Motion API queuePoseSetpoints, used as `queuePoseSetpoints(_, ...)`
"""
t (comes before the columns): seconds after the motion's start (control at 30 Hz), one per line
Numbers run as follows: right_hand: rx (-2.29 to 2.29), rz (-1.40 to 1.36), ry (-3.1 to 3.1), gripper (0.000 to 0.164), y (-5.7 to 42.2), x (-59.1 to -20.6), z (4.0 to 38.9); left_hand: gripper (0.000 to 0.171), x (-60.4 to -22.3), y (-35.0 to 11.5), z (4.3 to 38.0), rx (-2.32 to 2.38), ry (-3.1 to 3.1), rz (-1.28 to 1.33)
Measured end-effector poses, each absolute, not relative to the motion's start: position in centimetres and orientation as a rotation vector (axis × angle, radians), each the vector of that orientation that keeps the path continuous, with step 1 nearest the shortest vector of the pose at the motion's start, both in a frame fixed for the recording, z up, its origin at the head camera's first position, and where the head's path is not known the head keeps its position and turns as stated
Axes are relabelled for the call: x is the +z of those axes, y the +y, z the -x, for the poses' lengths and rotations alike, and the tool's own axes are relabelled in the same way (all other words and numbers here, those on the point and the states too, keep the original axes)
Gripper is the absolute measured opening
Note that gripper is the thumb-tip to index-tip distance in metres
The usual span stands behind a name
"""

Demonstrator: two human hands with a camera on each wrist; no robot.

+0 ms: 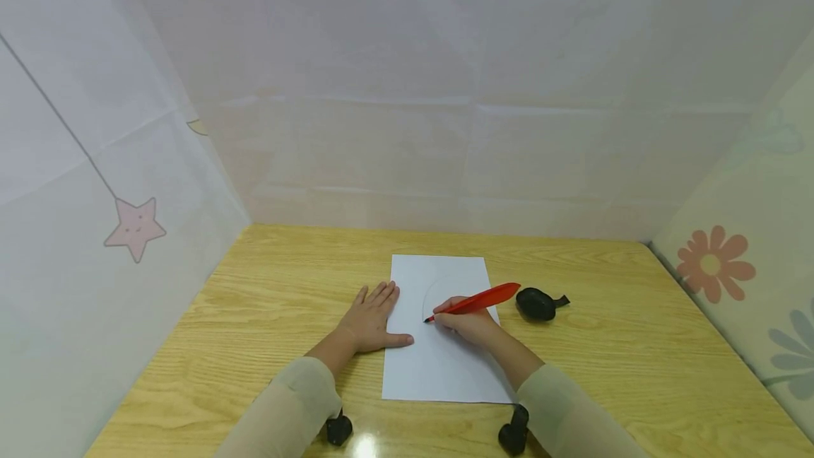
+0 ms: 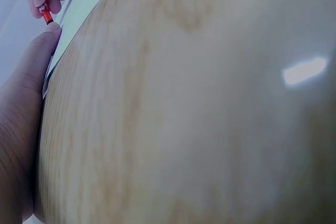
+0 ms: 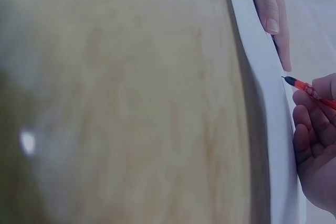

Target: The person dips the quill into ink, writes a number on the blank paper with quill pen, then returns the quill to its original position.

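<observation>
A white sheet of paper (image 1: 439, 366) lies on the wooden table, with a thin curved line drawn on its upper part. My right hand (image 1: 473, 324) pinches a red feather pen (image 1: 486, 298), its dark tip at the lower end of that line. In the right wrist view the pen's black tip (image 3: 289, 81) points toward the paper (image 3: 278, 129), with the fingers curled round the red shaft. My left hand (image 1: 372, 320) rests flat across the paper's left edge, fingers straight and thumb spread onto the sheet.
Right of the paper lies a black rounded object (image 1: 536, 304) with a short tab. The wooden table (image 1: 286, 288) meets a pale cloth backdrop (image 1: 445, 161) at the back and sides. Black devices (image 1: 339, 428) hang at both wrists.
</observation>
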State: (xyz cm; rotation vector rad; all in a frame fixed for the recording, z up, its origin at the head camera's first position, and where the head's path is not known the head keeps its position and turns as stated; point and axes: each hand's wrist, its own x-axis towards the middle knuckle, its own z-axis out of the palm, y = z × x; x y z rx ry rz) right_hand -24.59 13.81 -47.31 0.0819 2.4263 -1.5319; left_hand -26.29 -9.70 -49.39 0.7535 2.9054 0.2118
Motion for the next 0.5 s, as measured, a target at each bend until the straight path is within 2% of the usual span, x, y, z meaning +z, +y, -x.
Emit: queuePoseSetpoints(0.5,-1.505,-0.057,2.437,0.011,13.93,-47.52,24.17,0.11,-49.53,-9.71,26.35,0.225,2.906,-0.763)
